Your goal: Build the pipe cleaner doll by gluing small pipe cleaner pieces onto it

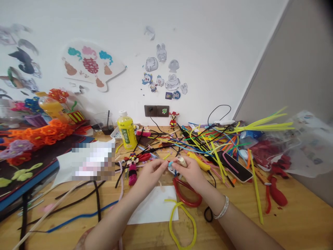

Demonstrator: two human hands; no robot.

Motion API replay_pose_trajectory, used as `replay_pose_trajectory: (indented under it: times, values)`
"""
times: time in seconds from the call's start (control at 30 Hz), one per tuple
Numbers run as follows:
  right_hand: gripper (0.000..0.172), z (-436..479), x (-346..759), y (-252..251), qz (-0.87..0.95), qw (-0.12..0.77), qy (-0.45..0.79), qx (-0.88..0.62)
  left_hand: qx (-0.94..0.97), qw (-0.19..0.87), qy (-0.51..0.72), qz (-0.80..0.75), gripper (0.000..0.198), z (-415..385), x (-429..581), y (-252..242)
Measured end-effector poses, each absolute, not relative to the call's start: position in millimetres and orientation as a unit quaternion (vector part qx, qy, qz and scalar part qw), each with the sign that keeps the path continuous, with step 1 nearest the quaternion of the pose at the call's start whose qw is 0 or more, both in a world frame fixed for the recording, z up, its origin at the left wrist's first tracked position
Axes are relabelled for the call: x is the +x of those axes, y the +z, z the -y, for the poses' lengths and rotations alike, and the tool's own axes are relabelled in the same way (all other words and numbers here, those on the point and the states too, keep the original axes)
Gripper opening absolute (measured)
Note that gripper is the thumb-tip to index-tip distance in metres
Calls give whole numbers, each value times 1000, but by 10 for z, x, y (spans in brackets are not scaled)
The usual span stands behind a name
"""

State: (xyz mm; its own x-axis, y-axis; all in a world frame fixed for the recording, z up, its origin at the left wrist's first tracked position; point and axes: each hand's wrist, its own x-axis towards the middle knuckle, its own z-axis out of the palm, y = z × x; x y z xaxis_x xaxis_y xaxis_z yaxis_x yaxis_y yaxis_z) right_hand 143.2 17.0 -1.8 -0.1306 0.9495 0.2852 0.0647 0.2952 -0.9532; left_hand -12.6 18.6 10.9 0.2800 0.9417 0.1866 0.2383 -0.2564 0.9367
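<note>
My left hand [155, 169] is closed, with thumb and fingertips pinched on a tiny reddish bit that I cannot make out. Fingertip to fingertip with it, my right hand [189, 171] is also closed. A small pale blue piece [170, 164] shows between the two hands, and a cream cylinder [181, 160] stands up at the right fingers. Red-handled scissors [187, 202] show just below my right hand; whether its hidden fingers hold them I cannot tell. Under the hands lies white paper [153, 210], with a bent yellow pipe cleaner [194, 229] partly over its edge.
A yellow tool [199, 161] with a black cord lies behind my right hand. Left of it are a small pipe-cleaner figure [132, 166] and a yellow drink bottle [126, 130]. A phone [235, 166] and many loose pipe cleaners [270, 125] cover the right side.
</note>
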Motion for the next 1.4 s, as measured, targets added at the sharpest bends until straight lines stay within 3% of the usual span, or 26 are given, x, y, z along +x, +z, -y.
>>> replay_pose_trajectory:
  times: [0.1,0.2,0.47,0.83,1.0,1.13,1.4]
  values:
    - [12,-172,1453,-7,643,502,428,-390,606,565,382,-409,33,-164,-122,118]
    - [12,-172,1460,3,650,503,421,-384,562,626,381,-383,29,-150,-122,134]
    - [17,-181,1434,-46,621,525,392,-430,624,471,444,-438,29,-146,-114,177]
    - [14,-173,1433,-47,634,515,381,-434,668,420,435,-432,22,-175,-96,133]
    - [7,-167,1472,-17,682,517,328,-399,605,549,402,-414,32,-152,-110,132]
    - [12,-183,1504,-27,719,508,292,-375,530,663,376,-372,25,-132,-118,139]
    - [9,-192,1441,-86,681,511,318,-418,634,460,443,-437,22,-177,-104,135]
